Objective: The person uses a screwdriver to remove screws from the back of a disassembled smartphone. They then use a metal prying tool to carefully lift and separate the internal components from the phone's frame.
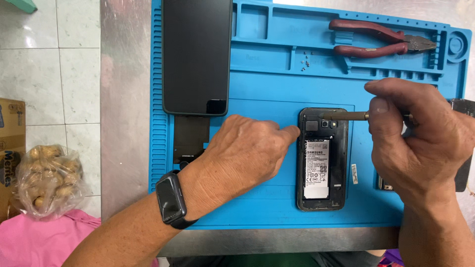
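Steel table point(126, 99) carries blue ribbed work mat point(257, 207); mat covers most of tabletop.

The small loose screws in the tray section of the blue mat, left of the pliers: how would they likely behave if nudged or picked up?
The screws look tiny and light, so a nudge would probably scatter them. They would likely be hard to pinch with bare fingers. The raised ridges of the blue mat around them should probably keep them from rolling far.
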